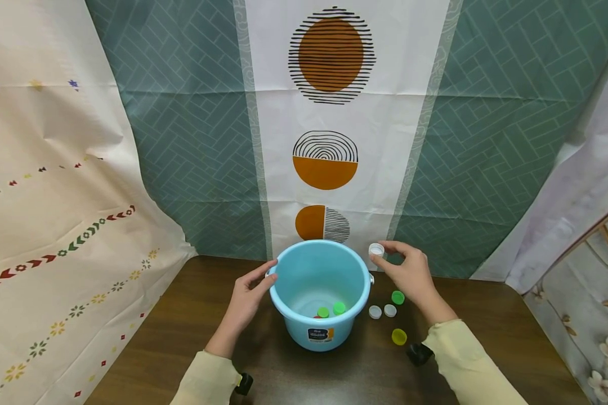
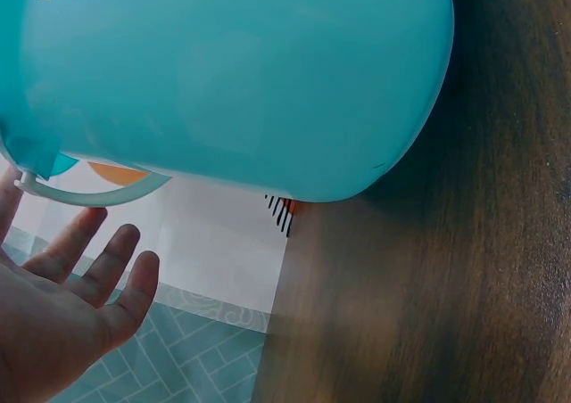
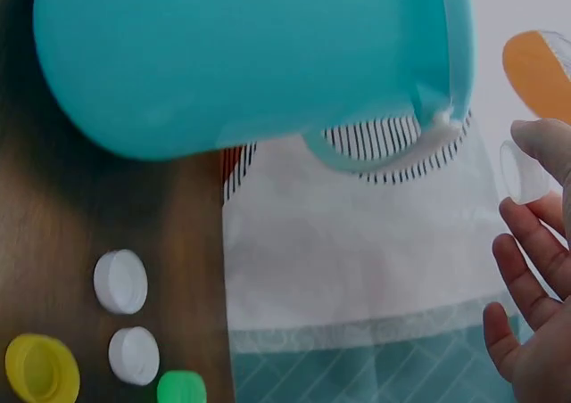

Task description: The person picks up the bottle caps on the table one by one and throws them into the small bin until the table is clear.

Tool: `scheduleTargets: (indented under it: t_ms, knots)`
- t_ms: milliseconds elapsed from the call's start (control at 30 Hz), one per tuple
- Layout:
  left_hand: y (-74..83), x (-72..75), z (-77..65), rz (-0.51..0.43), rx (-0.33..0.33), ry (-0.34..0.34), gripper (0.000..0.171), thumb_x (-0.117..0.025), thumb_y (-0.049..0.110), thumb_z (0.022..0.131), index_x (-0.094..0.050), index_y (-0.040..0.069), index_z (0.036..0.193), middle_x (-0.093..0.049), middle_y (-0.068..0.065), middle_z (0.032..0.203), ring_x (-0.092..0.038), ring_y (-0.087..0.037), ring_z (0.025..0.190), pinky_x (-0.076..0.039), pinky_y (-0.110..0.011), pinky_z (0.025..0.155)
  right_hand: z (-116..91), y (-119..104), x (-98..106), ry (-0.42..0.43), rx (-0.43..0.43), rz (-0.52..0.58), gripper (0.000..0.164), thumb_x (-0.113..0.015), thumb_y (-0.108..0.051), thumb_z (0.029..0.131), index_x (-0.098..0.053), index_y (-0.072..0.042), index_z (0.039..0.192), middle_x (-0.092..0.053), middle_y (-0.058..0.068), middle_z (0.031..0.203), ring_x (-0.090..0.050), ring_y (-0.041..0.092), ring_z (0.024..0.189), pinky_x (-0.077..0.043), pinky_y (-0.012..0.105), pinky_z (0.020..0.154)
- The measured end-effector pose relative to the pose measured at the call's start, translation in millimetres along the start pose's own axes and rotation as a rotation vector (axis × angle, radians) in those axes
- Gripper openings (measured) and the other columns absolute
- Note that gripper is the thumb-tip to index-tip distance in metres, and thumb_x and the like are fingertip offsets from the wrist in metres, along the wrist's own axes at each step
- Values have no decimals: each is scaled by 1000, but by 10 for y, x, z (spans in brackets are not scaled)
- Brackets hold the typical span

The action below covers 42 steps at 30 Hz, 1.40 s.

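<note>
A light blue plastic bucket (image 1: 309,337) stands upright, with two green caps (image 1: 339,307) and a partly hidden red thing inside near the front. At the bucket's left rim, my left hand (image 1: 248,292) holds on with thumb and index finger beside the handle joint; its other fingers (image 2: 111,265) spread loosely below the thin handle (image 2: 98,193). Beyond the right rim, raised above the table, a white bottle cap (image 1: 376,250) is pinched between thumb and fingers of my right hand (image 1: 407,270). That hand's remaining fingers (image 3: 526,283) are loosely bent.
Right of the bucket lie two white caps (image 1: 375,312), a green cap (image 1: 397,297) and a yellow cap (image 1: 398,337) on the brown wooden table (image 1: 294,377). Patterned cloth (image 1: 192,140) hangs behind the table's back edge, with more cloth at both sides.
</note>
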State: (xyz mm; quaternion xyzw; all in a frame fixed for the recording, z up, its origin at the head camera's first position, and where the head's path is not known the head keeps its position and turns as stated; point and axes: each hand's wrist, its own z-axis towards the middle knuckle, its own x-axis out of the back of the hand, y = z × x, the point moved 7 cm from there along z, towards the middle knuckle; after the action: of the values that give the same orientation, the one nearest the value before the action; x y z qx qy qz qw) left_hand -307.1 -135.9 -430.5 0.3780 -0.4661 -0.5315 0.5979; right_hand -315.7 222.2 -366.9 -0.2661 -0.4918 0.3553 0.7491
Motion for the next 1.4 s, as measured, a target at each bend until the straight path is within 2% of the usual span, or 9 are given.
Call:
scheduleTargets:
  t_ms: [300,500,633,833,967,1200,1400]
  knots:
    - [24,-4,-5,-6,-2,-5,36,-63,33,89,-62,27,124,-58,9,130,-52,-11,122,-48,-27,94,14,-275,-203,-34,42,48,51,-69,-54,76,-64,-24,117,-62,-3,114,-54,18,107,-45,41,87]
    - [6,-5,-7,-13,6,-7,36,-63,34,88,-61,27,124,-57,9,130,-51,-11,124,-46,-34,98,8,-434,-370,-60,84,88,47,-71,-51,76,-65,-25,116,-64,-5,113,-54,13,107,-42,42,93]
    - [-2,-4,-3,-14,7,-6,36,-63,34,88,-62,27,124,-58,9,130,-51,-11,123,-47,-34,97,-9,-530,-457,-83,95,119,45,-72,-50,76,-66,-26,115,-64,-6,113,-54,13,108,-43,44,94]
    - [-24,-2,0,-10,11,-7,36,-63,36,88,-62,29,123,-59,9,129,-53,-12,121,-48,-30,94,-21,-615,-582,-106,100,146,41,-72,-52,75,-66,-33,111,-64,-11,110,-54,11,106,-44,42,93]
    - [-31,0,0,-9,11,-6,35,-63,35,88,-62,29,123,-59,9,129,-53,-12,121,-48,-29,94,-39,-686,-661,-132,112,154,41,-72,-51,75,-66,-32,111,-64,-12,108,-55,12,105,-44,42,93]
    - [-16,-4,-9,-8,10,-7,36,-63,35,88,-61,29,124,-58,9,129,-53,-11,121,-48,-29,94,-76,-768,-792,-178,100,166,40,-73,-52,74,-66,-32,108,-64,-15,108,-58,15,103,-51,37,84]
    - [-5,-6,-8,-6,13,0,36,-63,35,88,-61,30,124,-58,10,129,-52,-11,122,-48,-31,95,-117,-851,-908,-227,107,158,36,-73,-52,74,-66,-36,105,-64,-19,106,-57,13,104,-50,38,86]
